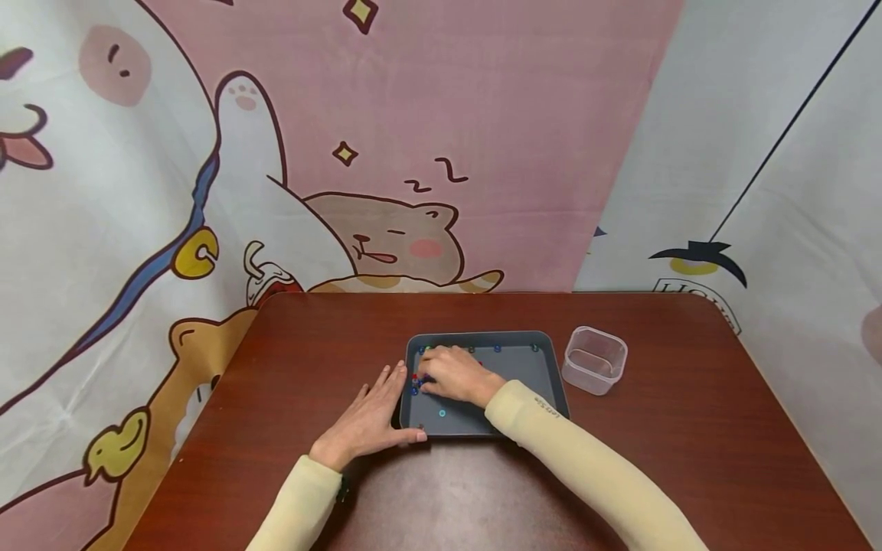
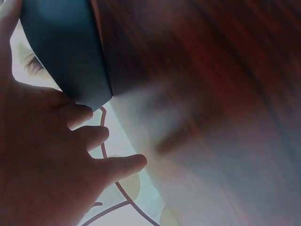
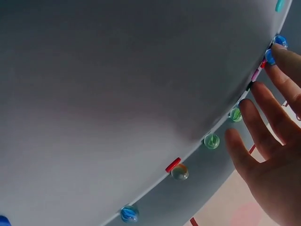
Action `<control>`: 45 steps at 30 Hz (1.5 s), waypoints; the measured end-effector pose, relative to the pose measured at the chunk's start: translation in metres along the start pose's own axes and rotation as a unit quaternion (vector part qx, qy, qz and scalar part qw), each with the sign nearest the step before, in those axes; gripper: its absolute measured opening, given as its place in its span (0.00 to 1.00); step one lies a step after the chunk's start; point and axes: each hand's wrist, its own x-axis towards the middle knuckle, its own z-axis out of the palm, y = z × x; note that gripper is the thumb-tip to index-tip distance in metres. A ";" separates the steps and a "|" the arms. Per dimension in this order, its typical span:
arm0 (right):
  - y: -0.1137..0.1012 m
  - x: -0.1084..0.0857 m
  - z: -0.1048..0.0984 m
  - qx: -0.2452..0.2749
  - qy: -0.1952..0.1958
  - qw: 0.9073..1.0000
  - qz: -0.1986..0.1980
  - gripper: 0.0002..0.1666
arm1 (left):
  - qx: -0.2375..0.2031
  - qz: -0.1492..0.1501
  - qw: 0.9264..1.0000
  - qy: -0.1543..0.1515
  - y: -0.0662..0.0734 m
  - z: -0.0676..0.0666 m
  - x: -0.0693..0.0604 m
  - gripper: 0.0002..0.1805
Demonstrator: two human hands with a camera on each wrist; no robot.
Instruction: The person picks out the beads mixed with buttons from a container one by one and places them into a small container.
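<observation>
A dark grey rectangular tray (image 1: 510,394) lies on the table with glass marbles and small coloured flat pieces in it. My left hand (image 1: 372,425) rests against its left side, fingers extended and thumb by the front edge. My right hand (image 1: 458,375) is inside the tray at the left, thumb and index apart beside blue marbles (image 3: 270,56). Its other fingers are spread along the tray wall in the right wrist view. Nearby are a green marble (image 3: 211,141), a clear marble (image 3: 179,172) and a red piece (image 3: 173,165). The palm hides some pieces in the head view.
A clear plastic container (image 1: 596,360) stands on the brown table (image 1: 331,329), just right of the tray. A light blue ring (image 1: 442,413) lies near the tray's front left. Behind the table hangs a cartoon-printed cloth (image 1: 537,138).
</observation>
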 end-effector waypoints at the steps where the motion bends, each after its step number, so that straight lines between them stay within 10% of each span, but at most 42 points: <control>1: 0.000 0.000 0.000 -0.001 0.001 1.000 -0.001 0.13 | 0.000 0.000 1.000 0.000 0.000 0.000 0.000 0.66; 45: 0.022 -0.093 -0.108 0.067 0.198 0.974 0.089 0.09 | -0.007 -0.002 1.000 0.014 0.001 0.001 0.000 0.67</control>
